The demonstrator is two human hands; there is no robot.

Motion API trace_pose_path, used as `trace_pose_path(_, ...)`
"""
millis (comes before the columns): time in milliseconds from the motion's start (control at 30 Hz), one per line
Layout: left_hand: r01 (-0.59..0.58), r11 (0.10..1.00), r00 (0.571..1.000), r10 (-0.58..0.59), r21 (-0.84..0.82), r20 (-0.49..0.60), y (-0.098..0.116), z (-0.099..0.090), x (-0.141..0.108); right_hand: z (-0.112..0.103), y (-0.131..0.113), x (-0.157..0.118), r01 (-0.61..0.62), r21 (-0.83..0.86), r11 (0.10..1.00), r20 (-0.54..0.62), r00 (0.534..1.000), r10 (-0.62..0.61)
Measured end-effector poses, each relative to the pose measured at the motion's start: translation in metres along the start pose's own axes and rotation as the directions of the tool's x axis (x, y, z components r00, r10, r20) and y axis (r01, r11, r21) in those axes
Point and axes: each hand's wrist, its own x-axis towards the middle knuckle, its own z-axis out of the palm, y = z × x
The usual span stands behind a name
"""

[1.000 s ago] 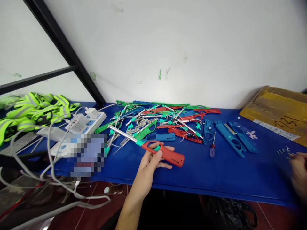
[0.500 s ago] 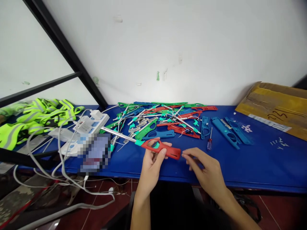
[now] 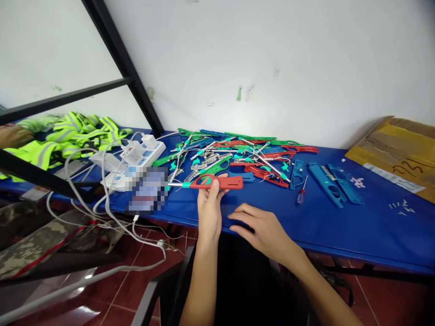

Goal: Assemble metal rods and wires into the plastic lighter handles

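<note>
My left hand [image 3: 211, 203] is closed round a red long-nosed gas lighter [image 3: 231, 182], its thumb lying across the handle. The lighter's metal tube points left, with a green collar where tube meets handle. Lower and to the right, my right hand [image 3: 260, 226] is empty, thumb and fingers apart, close to the table edge. Behind both hands lies a heap of lighter parts [image 3: 217, 158]: red, green and blue casings, metal tubes and wires. A screwdriver [image 3: 301, 194] with a purple handle rests right of the heap, near blue casing halves [image 3: 328, 185].
A cardboard box [image 3: 401, 149] stands at the right of the blue table [image 3: 340, 231]. Left are a white power strip [image 3: 149, 156] with cables, a phone-like blurred screen [image 3: 147, 190] and yellow reflective straps [image 3: 71, 136]. Another person's hand [image 3: 15, 136] shows at the far left.
The lighter has turned from slanting to nearly level in my left hand. My right hand has drawn away from its handle end, down and left, and its fingers have parted. The view has shifted.
</note>
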Motion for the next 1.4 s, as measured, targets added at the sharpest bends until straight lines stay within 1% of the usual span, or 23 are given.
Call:
trace_pose_path(67, -0.047, 0.997, 0.998, 0.045, -0.058, -0.034, 0.004, -0.006, 0.001, 0.005, -0.005, 0.012, 0.019, -0.003, 1.000, 0.042, 0.999, -0.019)
trace_pose_path(133, -0.123, 0.987, 0.989, 0.112, -0.109, -0.095, 0.008, -0.012, 0.002, 0.007, -0.008, 0.020, 0.034, -0.001, 0.999, 0.075, 0.997, -0.033)
trace_pose_path(200, -0.191, 0.971, 0.973, 0.169, -0.142, -0.157, 0.010, -0.017, 0.001, 0.008, -0.010, 0.024, 0.047, -0.001, 0.999, 0.101, 0.994, -0.047)
trace_pose_path(233, -0.208, 0.966, 0.968, 0.181, -0.152, -0.175, 0.010, -0.018, 0.000, 0.009, -0.010, 0.025, 0.052, -0.005, 0.999, 0.109, 0.993, -0.051)
trace_pose_path(300, -0.194, 0.967, 0.971, 0.165, -0.164, -0.171, 0.009, -0.017, -0.002, 0.009, -0.008, 0.025, 0.058, -0.020, 0.998, 0.115, 0.992, -0.055)
trace_pose_path(400, -0.138, 0.977, 0.985, 0.118, -0.165, -0.128, 0.007, -0.012, -0.005, 0.011, -0.007, 0.024, 0.091, -0.040, 0.995, 0.131, 0.988, -0.085)
trace_pose_path(500, -0.123, 0.981, 0.989, 0.109, -0.150, -0.102, 0.007, -0.009, -0.007, 0.015, -0.009, 0.022, 0.130, -0.069, 0.989, 0.139, 0.983, -0.119)
trace_pose_path(600, -0.114, 0.985, 0.992, 0.105, -0.127, -0.074, 0.007, -0.009, -0.007, 0.019, -0.013, 0.019, 0.109, -0.116, 0.987, 0.110, 0.989, -0.096)
trace_pose_path(700, -0.093, 0.992, 0.995, 0.090, -0.084, -0.038, 0.004, -0.010, -0.008, 0.013, -0.010, 0.013, 0.055, -0.117, 0.992, 0.067, 0.997, -0.047)
trace_pose_path(767, -0.062, 0.998, 0.998, 0.062, 0.028, 0.019, 0.002, -0.011, -0.010, 0.004, -0.002, 0.009, 0.010, -0.086, 0.996, 0.029, 1.000, -0.008)
trace_pose_path(867, -0.034, 0.965, 0.987, -0.008, 0.261, 0.159, 0.000, -0.010, -0.014, -0.011, 0.012, 0.001, -0.055, -0.037, 0.998, -0.039, 0.998, 0.053)
trace_pose_path(933, -0.047, 0.932, 0.969, -0.044, 0.359, 0.242, 0.000, -0.008, -0.015, -0.015, 0.019, -0.004, -0.083, -0.022, 0.996, -0.081, 0.993, 0.081)
trace_pose_path(1000, -0.062, 0.910, 0.957, -0.062, 0.410, 0.282, 0.000, -0.006, -0.014, -0.014, 0.023, -0.008, -0.114, -0.025, 0.993, -0.128, 0.986, 0.110)
trace_pose_path(1067, -0.069, 0.900, 0.957, -0.063, 0.431, 0.285, -0.001, -0.006, -0.012, -0.011, 0.026, -0.010, -0.158, -0.047, 0.986, -0.182, 0.972, 0.148)
trace_pose_path(1200, -0.089, 0.899, 0.972, -0.016, 0.430, 0.235, -0.006, -0.007, -0.010, -0.008, 0.030, -0.009, -0.228, -0.121, 0.966, -0.255, 0.948, 0.191)
trace_pose_path(1300, -0.126, 0.893, 0.983, 0.054, 0.432, 0.175, -0.009, -0.008, -0.012, -0.008, 0.033, -0.006, -0.222, -0.189, 0.957, -0.262, 0.950, 0.168)
trace_pose_path(1400, -0.165, 0.884, 0.982, 0.108, 0.437, 0.153, -0.011, -0.009, -0.014, -0.006, 0.035, -0.003, -0.205, -0.257, 0.944, -0.247, 0.959, 0.141)
